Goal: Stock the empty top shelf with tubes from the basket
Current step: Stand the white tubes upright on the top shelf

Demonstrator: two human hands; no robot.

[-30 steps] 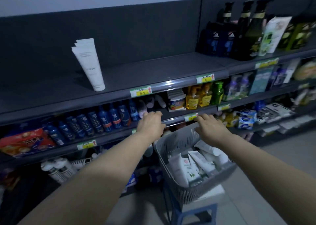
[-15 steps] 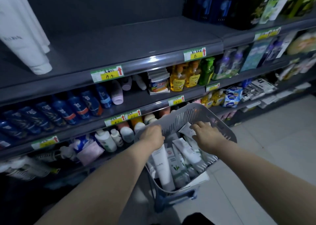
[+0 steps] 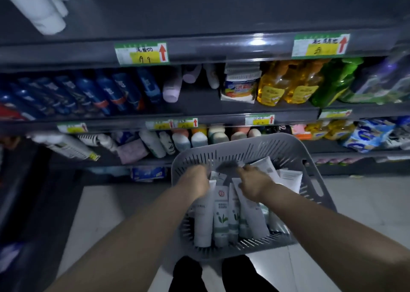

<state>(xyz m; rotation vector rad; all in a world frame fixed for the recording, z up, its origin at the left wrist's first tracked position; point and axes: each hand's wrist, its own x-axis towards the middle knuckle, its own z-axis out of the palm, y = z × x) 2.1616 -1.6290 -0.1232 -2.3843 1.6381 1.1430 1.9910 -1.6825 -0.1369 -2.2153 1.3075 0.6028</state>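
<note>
A grey slotted basket [image 3: 224,153] sits low in front of me and holds several white tubes [image 3: 203,223], some with green leaf prints. Both my hands are inside it at its far end. My left hand [image 3: 196,180] is curled down among the tube tops. My right hand [image 3: 253,185] lies over the top end of a white tube. Motion blur hides the fingers of both hands, so their grip is unclear. On the dark top shelf [image 3: 199,14], white tubes [image 3: 37,9] stand at the far left; the rest of that shelf is bare.
Below the top shelf, a shelf holds blue bottles [image 3: 106,91], lilac tubes and yellow and green bottles [image 3: 288,87]. Lower shelves carry more bottles and packs. Price tags [image 3: 142,53] line the shelf edges. My dark trouser legs [image 3: 188,276] and pale floor tiles lie below the basket.
My view has tipped down and moved closer to the shelves. Both hands have gone from the basket's rim deeper in among the tubes.
</note>
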